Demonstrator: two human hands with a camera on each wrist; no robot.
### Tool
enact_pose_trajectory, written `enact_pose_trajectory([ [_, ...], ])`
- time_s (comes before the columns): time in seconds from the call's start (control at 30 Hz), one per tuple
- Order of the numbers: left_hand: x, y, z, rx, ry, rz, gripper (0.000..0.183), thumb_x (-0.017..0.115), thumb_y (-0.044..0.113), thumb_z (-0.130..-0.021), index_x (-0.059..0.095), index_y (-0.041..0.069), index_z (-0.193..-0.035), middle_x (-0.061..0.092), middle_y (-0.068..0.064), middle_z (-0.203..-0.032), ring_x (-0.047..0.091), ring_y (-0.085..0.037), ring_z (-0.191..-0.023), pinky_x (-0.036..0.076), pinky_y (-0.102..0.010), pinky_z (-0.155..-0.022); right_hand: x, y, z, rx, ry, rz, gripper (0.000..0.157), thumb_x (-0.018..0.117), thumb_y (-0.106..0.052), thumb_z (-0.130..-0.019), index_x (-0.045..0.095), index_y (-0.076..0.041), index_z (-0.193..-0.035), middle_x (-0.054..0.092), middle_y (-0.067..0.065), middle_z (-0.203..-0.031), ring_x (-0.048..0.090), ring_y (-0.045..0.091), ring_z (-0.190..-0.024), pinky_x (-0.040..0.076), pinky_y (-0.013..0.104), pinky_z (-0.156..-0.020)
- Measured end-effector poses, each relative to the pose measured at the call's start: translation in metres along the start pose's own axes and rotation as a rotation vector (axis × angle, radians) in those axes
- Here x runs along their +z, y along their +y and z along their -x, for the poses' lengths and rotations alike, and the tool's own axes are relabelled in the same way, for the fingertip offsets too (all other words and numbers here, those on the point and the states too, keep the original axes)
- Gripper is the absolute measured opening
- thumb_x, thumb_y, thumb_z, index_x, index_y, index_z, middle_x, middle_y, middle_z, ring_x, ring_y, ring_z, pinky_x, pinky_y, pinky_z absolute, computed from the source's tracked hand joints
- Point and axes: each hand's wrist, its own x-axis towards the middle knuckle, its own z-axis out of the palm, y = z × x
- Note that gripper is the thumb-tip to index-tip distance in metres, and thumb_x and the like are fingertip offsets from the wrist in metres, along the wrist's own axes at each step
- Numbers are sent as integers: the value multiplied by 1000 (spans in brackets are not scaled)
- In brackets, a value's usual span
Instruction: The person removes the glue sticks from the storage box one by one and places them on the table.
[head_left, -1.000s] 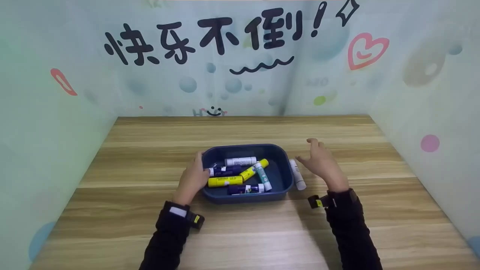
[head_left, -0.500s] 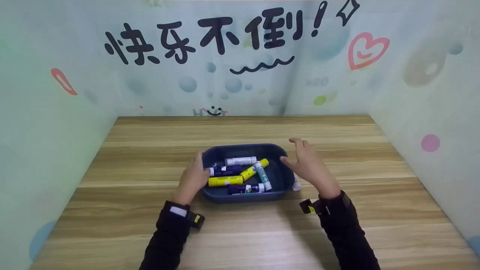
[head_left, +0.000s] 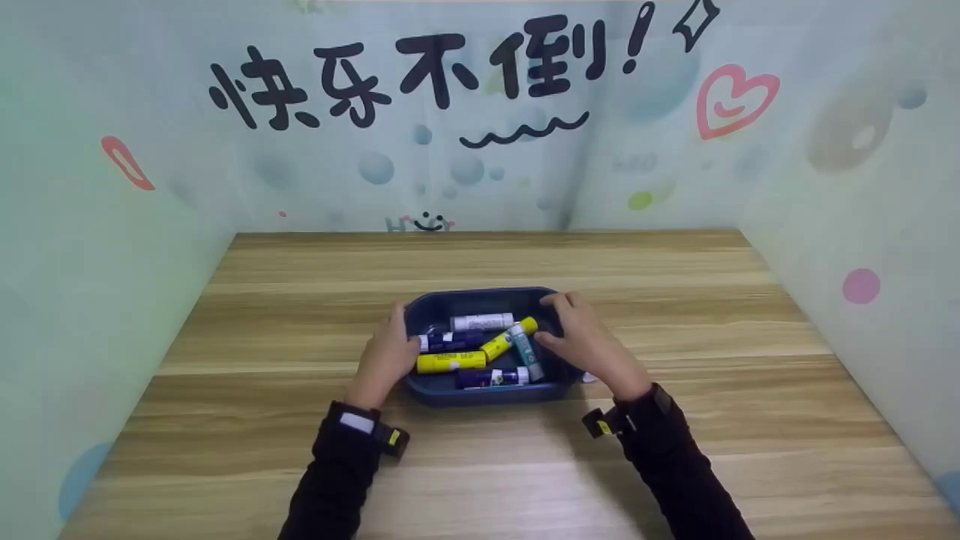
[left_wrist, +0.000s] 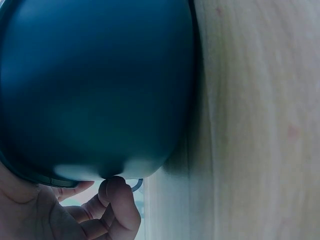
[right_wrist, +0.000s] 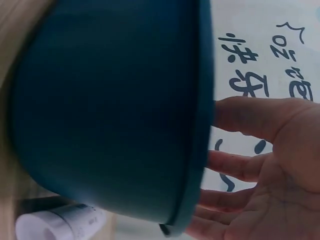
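A dark blue plastic bin (head_left: 487, 398) sits on the table with several glue sticks lying loose inside. Among them are a white glue stick (head_left: 480, 322), a yellow glue stick (head_left: 450, 363), a teal glue stick (head_left: 527, 354) and a purple glue stick (head_left: 480, 378). My left hand (head_left: 385, 354) grips the bin's left end, thumb over the rim and curled fingers (left_wrist: 122, 205) against the outer wall. My right hand (head_left: 591, 346) is over the bin's right end, fingers spread and reaching past the rim, holding nothing. Another white glue stick (right_wrist: 62, 223) lies outside, against the bin's right end.
The wood-grain table (head_left: 300, 262) extends around the bin on all sides. Printed wall panels (head_left: 337, 180) enclose it at the back, left and right. Both wrists carry strapped-on cameras, the left wrist camera (head_left: 394, 441) sitting just in front of the bin.
My right hand has moved left from beside the bin to over its right end, now mostly covering the white glue stick outside in the head view. The left hand has stayed put.
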Motion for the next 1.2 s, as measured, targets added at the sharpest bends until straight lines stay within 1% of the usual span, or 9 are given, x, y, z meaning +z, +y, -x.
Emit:
enact_pose_trajectory([
  [0.1, 0, 0, 0, 2, 3, -1, 58, 47, 10, -91, 23, 10, -143, 38, -23, -142, 45, -40, -123, 39, -52, -100, 7, 2, -3, -6, -19, -11, 51, 64, -18, -87, 44, 3, -129, 42, 30, -129, 41, 43, -123, 34, 52, -104],
  [0.23, 0, 0, 1, 8, 8, -3, 57, 47, 10, -91, 23, 10, -143, 39, -24, -142, 45, -40, -123, 38, -52, -100, 16, 3, -5, 8, -76, 0, 51, 63, -21, -87, 44, 2, -128, 40, 29, -132, 40, 42, -125, 34, 51, -104],
  [0.43, 0, 1, 2, 17, 12, -6, 57, 47, 10, -91, 23, 10, -143, 39, -24, -142, 45, -40, -123, 38, -52, -101, 27, 3, -6, 0, -87, 62, 54, 65, -23, -86, 44, 0, -131, 42, 27, -132, 41, 40, -123, 36, 49, -102],
  [0.6, 0, 1, 2, 7, 10, -4, 58, 47, 10, -91, 23, 11, -144, 40, -25, -141, 45, -40, -124, 38, -52, -101, 38, 4, -8, -27, -111, 99, 58, 66, -24, -85, 42, -4, -134, 41, 25, -132, 46, 38, -116, 43, 46, -94],
  [0.77, 1, 0, 2, 25, 19, -24, 56, 47, 10, -91, 24, 9, -142, 40, -24, -140, 50, -40, -116, 42, -52, -95, 43, 6, -9, -78, -80, 105, 48, 66, -18, -85, 50, -4, -128, 42, 26, -128, 53, 34, -104, 48, 42, -86],
  [0.87, 1, 0, 2, 34, 30, -32, 56, 48, 10, -90, 25, 8, -142, 41, -25, -139, 51, -41, -115, 43, -52, -93, 44, 6, -8, -97, -47, 91, 38, 65, -11, -84, 54, -3, -119, 44, 23, -121, 57, 29, -89, 50, 39, -78],
  [1.03, 2, 0, 2, 24, 32, -28, 57, 49, 10, -90, 26, 9, -142, 42, -25, -138, 50, -41, -118, 42, -53, -94, 46, 7, -7, -106, 13, 79, 19, 61, -4, -85, 56, 0, -102, 44, 18, -105, 52, 21, -67, 47, 34, -62],
  [1.1, 2, 0, 2, 24, 32, -25, 56, 49, 9, -90, 26, 9, -142, 42, -25, -139, 48, -41, -120, 41, -53, -96, 46, 7, -7, -93, 12, 80, 15, 60, -6, -86, 56, -1, -100, 45, 16, -101, 50, 19, -66, 46, 33, -61],
  [1.2, 2, 1, 2, 19, 27, -20, 56, 49, 9, -91, 25, 9, -142, 41, -24, -139, 47, -39, -122, 40, -52, -98, 46, 6, -7, -63, -24, 86, 17, 63, -9, -85, 57, -2, -99, 53, 12, -96, 54, 20, -72, 48, 34, -65],
])
